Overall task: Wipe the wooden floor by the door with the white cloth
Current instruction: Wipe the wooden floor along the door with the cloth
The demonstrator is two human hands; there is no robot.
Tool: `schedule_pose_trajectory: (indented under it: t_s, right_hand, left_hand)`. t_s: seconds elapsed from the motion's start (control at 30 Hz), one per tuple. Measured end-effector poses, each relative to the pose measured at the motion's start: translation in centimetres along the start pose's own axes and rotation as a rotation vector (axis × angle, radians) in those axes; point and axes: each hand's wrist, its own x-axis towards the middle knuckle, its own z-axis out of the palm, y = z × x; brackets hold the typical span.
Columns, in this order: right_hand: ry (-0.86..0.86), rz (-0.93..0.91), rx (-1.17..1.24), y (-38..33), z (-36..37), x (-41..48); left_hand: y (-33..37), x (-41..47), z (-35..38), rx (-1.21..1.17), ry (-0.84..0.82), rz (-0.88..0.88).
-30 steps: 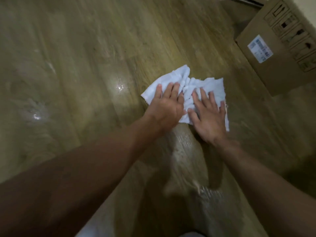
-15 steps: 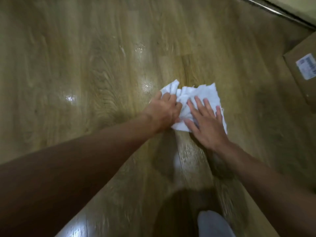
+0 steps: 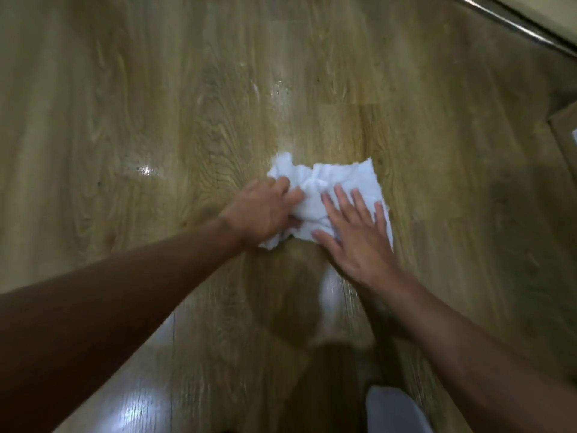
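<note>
White cloth [image 3: 331, 178], crumpled, long axis left to right on the wooden floor [image 3: 156, 89]: left end is gripped by the curled left hand [image 3: 260, 212], right half is pressed flat under the spread right hand [image 3: 359, 245], its free edge lying just far of both.

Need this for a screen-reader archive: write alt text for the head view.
A crumpled white cloth lies on a glossy wooden floor; the left hand grips its bunched side, the right hand presses flat on it, fingers spread. A cardboard box corner shows at the right edge.
</note>
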Motion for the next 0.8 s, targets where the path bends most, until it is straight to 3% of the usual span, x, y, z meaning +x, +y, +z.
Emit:
schedule_pose_trajectory:
  t_s: [0.13, 0.23, 0.33, 0.47, 0.57, 0.67, 0.8]
  right_hand:
    - [-0.058, 0.031, 0.006, 0.9, -0.7, -1.9]
    - [-0.092, 0.107, 0.063, -1.7, -1.2, 2.2]
    - [-0.083, 0.018, 0.025, -5.7, -0.4, 4.3]
    - [-0.016, -0.197, -0.098, -5.0, 0.7, 0.7]
    - [-0.061, -0.258, -0.102, -2.5, -0.3, -0.3]
    - [-0.148, -0.161, -0.029, -3.9, -1.3, 1.7]
    - [-0.117, -0.155, 0.018, -9.3, -0.3, 5.0]
  left_hand:
    - [2.4, -3.4, 1.4, 0.011, 0.048, 0.169]
    - [-0.5, -3.3, 0.4, -0.014, -0.031, 0.012]
    - [-4.2, -4.2, -0.9, 0.023, -0.047, -0.169]
    - [-2.3, -7.5, -0.9, 0.071, 0.034, -0.040]
    - [0.1, -9.5, 0.4, 0.000, 0.047, 0.049]
    - [-1.7, -9.0, 0.6, 0.018, 0.025, -0.007]
    - [-4.4, -8.1, -1.4, -0.002, -0.172, -0.204]
